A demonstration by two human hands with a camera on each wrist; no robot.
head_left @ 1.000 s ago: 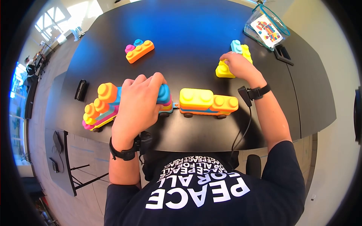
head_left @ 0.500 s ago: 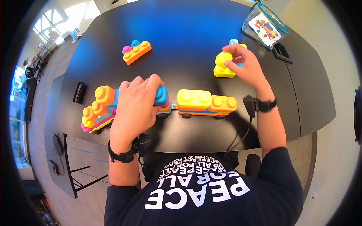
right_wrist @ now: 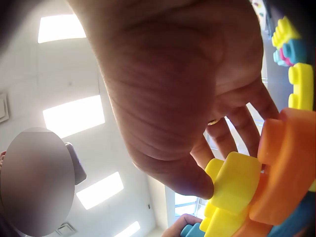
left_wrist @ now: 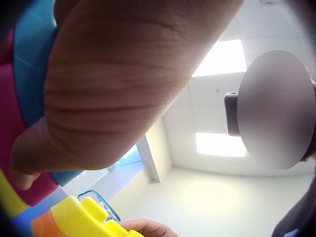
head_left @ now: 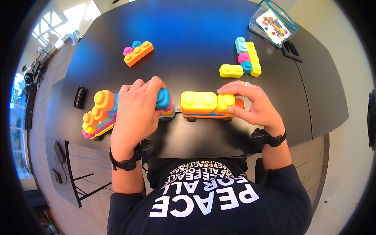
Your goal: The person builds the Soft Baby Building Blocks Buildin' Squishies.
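My right hand (head_left: 256, 103) pinches a small yellow block (head_left: 226, 102) between thumb and fingers, over the orange right end of the wheeled block car. Beside it, a longer yellow block (head_left: 198, 101) tops the same car. In the right wrist view the thumb presses the small yellow block (right_wrist: 238, 181) next to an orange block (right_wrist: 289, 165). My left hand (head_left: 137, 113) grips the blue-topped part (head_left: 163, 100) of the left vehicle, which a light blue link (head_left: 178, 109) joins to the car. Its fingertips wrap over the top; the palm hides the middle.
An orange block with pink and blue pieces (head_left: 139, 53) lies at the back left. Yellow, blue and pink blocks (head_left: 254, 58) lie at the back right, near a clear bag (head_left: 274, 26) and a dark tray (head_left: 292, 52). A black case (head_left: 80, 97) is at the left.
The right hand has moved down and left from the loose blocks to the car, bringing the small yellow block. The left hand keeps its grip.
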